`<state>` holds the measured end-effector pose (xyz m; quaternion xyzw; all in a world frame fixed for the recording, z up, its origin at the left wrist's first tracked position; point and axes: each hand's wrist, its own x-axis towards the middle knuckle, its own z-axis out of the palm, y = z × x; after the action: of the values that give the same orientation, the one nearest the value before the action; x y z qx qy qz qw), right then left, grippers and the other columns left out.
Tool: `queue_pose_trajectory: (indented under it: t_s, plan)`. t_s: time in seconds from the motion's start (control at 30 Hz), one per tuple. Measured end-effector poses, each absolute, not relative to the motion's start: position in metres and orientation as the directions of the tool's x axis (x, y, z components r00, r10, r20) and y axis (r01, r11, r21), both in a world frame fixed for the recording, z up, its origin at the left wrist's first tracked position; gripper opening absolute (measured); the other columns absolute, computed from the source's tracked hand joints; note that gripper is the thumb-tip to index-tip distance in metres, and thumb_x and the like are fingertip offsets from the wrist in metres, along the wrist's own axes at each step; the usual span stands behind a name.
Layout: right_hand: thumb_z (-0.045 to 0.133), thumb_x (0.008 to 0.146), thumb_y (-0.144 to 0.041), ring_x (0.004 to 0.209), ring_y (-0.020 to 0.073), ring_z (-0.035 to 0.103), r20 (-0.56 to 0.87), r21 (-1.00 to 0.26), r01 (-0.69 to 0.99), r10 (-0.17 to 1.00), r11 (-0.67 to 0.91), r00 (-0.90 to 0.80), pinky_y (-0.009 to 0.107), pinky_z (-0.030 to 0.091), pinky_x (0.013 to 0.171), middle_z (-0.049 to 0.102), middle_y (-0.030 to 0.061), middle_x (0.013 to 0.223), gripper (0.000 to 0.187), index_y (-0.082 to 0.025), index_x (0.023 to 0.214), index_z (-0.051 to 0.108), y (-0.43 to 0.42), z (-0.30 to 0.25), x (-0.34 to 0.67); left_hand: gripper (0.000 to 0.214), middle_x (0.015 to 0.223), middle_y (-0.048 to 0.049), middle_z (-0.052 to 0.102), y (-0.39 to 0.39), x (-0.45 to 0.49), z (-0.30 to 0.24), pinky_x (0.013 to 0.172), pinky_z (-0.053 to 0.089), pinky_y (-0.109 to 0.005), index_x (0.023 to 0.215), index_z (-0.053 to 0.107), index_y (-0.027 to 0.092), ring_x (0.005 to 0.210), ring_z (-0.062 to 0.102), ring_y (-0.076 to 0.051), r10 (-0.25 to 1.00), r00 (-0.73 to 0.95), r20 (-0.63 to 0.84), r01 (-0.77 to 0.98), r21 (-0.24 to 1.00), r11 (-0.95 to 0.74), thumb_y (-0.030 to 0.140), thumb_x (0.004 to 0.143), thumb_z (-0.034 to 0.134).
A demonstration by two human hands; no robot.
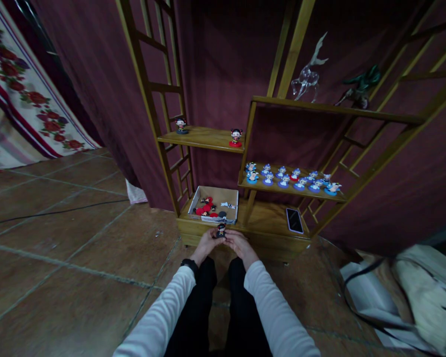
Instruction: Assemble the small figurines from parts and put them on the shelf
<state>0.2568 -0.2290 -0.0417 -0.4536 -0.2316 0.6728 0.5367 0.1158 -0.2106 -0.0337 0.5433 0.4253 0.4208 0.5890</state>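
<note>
Between my two hands is a small doll figurine [221,228] with black hair and a dark base, held upright. My left hand [207,245] grips it from the left and my right hand [241,243] from the right, fingers closed at its base. Just beyond my hands, an open cardboard box [232,199] on the lowest shelf holds red and dark discs and small loose figure parts. On the shelf above stand two similar dolls, one on a dark base [181,125] at the left and one on a red base [236,137] at the right.
Two rows of small blue and white figurines [283,180] fill the right middle shelf. A phone [294,220] lies on the lowest shelf. A clear deer ornament [307,79] and a dark green sculpture [362,87] stand higher up. Bags [423,292] lie on the floor at right.
</note>
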Motion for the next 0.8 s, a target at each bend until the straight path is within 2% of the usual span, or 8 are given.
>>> queue_pose_trajectory:
  t_s: [0.23, 0.4, 0.67, 0.8]
  plan:
    - [0.065, 0.063, -0.012, 0.066, 0.0131, 0.064, -0.341, -0.805, -0.510, 0.940, -0.302, -0.019, 0.030, 0.052, 0.071, 0.069, 0.0045, 0.074, 0.022, -0.014, 0.084, 0.064, -0.2292, -0.0427, 0.2578, 0.051, 0.052, 0.0042, 0.055, -0.2115, 0.1162, -0.0335, 0.049, 0.037, -0.022, 0.087, 0.058, 0.010, 0.047, 0.050, -0.009, 0.946, 0.314, -0.080, -0.072, 0.992, 0.108, 0.031, 0.045, 0.079]
    - [0.064, 0.063, -0.012, 0.067, 0.0141, 0.065, -0.358, -0.805, -0.503, 0.934, -0.314, -0.008, 0.031, 0.052, 0.071, 0.069, 0.0048, 0.074, 0.021, -0.015, 0.084, 0.064, -0.2287, -0.0432, 0.2574, 0.051, 0.051, 0.0042, 0.054, -0.2106, 0.1161, -0.0360, 0.048, 0.037, -0.021, 0.087, 0.058, 0.010, 0.046, 0.049, -0.009, 0.945, 0.319, -0.069, -0.067, 0.993, 0.095, 0.032, 0.046, 0.078]
    - [0.064, 0.065, -0.014, 0.070, 0.0146, 0.065, -0.364, -0.796, -0.510, 0.931, -0.325, -0.025, 0.031, 0.051, 0.074, 0.069, 0.0047, 0.074, 0.020, -0.014, 0.084, 0.064, -0.2293, -0.0405, 0.2583, 0.042, 0.051, 0.0035, 0.054, -0.2124, 0.1163, -0.0318, 0.048, 0.037, -0.021, 0.078, 0.059, 0.011, 0.046, 0.049, -0.008, 0.939, 0.330, -0.098, -0.042, 0.992, 0.118, 0.033, 0.047, 0.078]
    - [0.065, 0.064, -0.014, 0.068, 0.0144, 0.065, -0.364, -0.791, -0.521, 0.931, -0.321, -0.021, 0.030, 0.052, 0.073, 0.069, 0.0045, 0.072, 0.019, -0.014, 0.083, 0.063, -0.2292, -0.0414, 0.2579, 0.040, 0.054, 0.0018, 0.056, -0.2131, 0.1159, -0.0279, 0.051, 0.037, -0.022, 0.081, 0.062, 0.010, 0.049, 0.049, -0.009, 0.927, 0.358, -0.112, -0.047, 0.989, 0.138, 0.032, 0.050, 0.076]
